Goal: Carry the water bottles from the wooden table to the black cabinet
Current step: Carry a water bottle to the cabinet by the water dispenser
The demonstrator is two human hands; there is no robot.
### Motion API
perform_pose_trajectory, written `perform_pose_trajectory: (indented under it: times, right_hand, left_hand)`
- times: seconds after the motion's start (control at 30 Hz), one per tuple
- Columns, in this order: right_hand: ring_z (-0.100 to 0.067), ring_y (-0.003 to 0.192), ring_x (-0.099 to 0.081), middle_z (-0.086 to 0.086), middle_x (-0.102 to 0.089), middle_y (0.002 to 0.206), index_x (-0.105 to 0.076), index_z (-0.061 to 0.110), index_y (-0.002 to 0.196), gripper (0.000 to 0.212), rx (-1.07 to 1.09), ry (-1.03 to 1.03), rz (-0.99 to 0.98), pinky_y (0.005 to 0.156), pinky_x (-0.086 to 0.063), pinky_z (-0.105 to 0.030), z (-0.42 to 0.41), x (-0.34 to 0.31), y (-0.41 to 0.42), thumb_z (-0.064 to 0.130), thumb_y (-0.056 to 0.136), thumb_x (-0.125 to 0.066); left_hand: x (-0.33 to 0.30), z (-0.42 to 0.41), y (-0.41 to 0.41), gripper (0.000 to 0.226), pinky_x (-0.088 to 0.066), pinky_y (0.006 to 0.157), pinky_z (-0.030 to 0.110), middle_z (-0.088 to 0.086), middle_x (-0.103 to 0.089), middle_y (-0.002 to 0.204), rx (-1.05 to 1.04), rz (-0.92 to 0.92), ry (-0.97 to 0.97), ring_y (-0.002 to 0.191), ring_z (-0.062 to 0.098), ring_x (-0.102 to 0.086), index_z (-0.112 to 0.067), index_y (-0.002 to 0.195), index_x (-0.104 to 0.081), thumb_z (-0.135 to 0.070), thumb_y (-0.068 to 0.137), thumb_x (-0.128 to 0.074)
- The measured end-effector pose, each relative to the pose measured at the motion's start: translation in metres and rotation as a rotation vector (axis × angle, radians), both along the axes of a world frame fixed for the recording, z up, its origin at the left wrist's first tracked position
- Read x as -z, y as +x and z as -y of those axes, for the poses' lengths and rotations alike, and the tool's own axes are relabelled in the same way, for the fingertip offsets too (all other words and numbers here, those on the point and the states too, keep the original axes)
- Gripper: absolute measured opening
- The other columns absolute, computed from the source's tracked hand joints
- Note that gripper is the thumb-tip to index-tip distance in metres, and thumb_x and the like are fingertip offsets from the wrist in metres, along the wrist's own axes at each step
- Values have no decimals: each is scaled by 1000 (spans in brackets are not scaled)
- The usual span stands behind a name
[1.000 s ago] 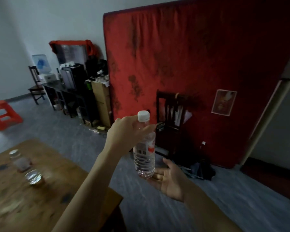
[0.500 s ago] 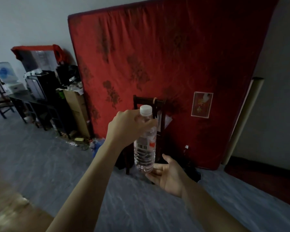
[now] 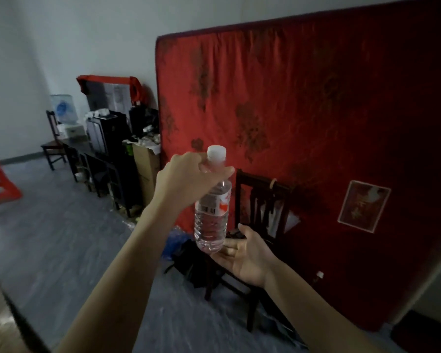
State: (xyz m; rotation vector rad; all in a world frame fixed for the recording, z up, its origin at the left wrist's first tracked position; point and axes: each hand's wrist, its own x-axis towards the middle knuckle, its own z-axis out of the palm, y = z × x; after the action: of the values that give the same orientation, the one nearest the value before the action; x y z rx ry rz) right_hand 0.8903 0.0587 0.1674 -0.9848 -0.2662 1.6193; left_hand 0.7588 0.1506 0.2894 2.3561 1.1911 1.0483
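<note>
The water bottle (image 3: 211,205) hangs upright in mid-air in front of the red mattress (image 3: 303,123), well apart from the black cabinet (image 3: 107,138) by the far wall. The likeliest mishap is a slip: the left hand (image 3: 186,182) holds only the narrow neck under the cap, so a swing while walking could twist the bottle loose. That grip is tight, fingers curled round the neck. The right hand (image 3: 245,256) lies open, palm up, its fingers just touching the base as a loose support.
</note>
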Motion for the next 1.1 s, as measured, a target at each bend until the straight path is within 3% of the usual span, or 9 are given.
perform_pose_trajectory:
  times: [0.17,0.33,0.47,0.6,0.67,0.77,0.9,1.0,1.1]
  right_hand:
    - [-33,113,-62,-27,-65,118,-56,-13,120,70,-115,-22,4,95,-51,-36,-76,5,-7,49,100,-32]
    - [-37,117,-59,-30,-63,121,-58,-15,112,66,-192,-65,25,96,-50,-39,-157,13,-16,47,100,-35]
    - [-40,119,-57,-33,-59,125,-55,-16,119,63,-278,-62,-3,97,-50,-41,-222,13,-16,41,99,-37]
    - [-42,101,-63,-37,-58,118,-53,-22,110,70,-358,-73,-57,79,-54,-43,-291,9,-13,45,101,-34]
    - [-42,99,-62,-37,-57,118,-52,-22,110,70,-401,-70,-74,76,-55,-44,-324,9,-13,45,101,-35]
    - [-40,99,-62,-36,-57,121,-53,-21,113,68,-455,-52,-67,76,-58,-43,-371,9,-15,44,99,-39]
    - [-41,100,-61,-37,-58,118,-51,-22,118,76,-522,-88,-52,81,-55,-44,-425,7,-24,50,100,-34]
    - [-41,101,-61,-36,-59,118,-51,-22,119,79,-585,-90,-36,78,-55,-43,-464,7,-36,52,100,-30]
    - [-42,100,-62,-36,-62,113,-51,-22,117,83,-627,-94,-43,76,-56,-44,-500,9,-53,55,99,-28]
  left_hand:
    - [1,-57,-9,40,-45,58,27,-23,-64,72,-104,9,39,70,-4,-61,-48,78,-62,-85,64,-54]
    - [14,-122,-24,50,-37,56,25,-19,-66,70,-248,-24,30,68,-3,-60,-40,83,-68,-84,66,-52]
    - [19,-177,-30,53,-34,52,23,-16,-64,65,-356,-14,8,62,-3,-59,-37,79,-68,-85,66,-50]
    - [22,-229,-29,49,-45,56,27,-14,-65,63,-409,71,11,63,0,-63,-36,74,-67,-82,66,-50]
    - [22,-256,-29,52,-57,66,33,-15,-70,73,-441,86,-4,70,4,-68,-35,81,-71,-81,65,-52]
    - [21,-292,-34,51,-62,74,41,-14,-74,83,-481,72,-18,76,8,-72,-38,85,-72,-81,65,-53]
    - [16,-333,-48,44,-59,70,32,-15,-74,82,-534,73,29,76,4,-72,-40,92,-74,-77,74,-58]
    - [17,-364,-62,38,-47,56,19,-27,-67,72,-572,79,75,66,-11,-67,-35,100,-75,-67,82,-67]
    - [19,-393,-80,40,-42,53,14,-33,-60,67,-588,68,88,57,-20,-60,-34,103,-74,-67,82,-64]
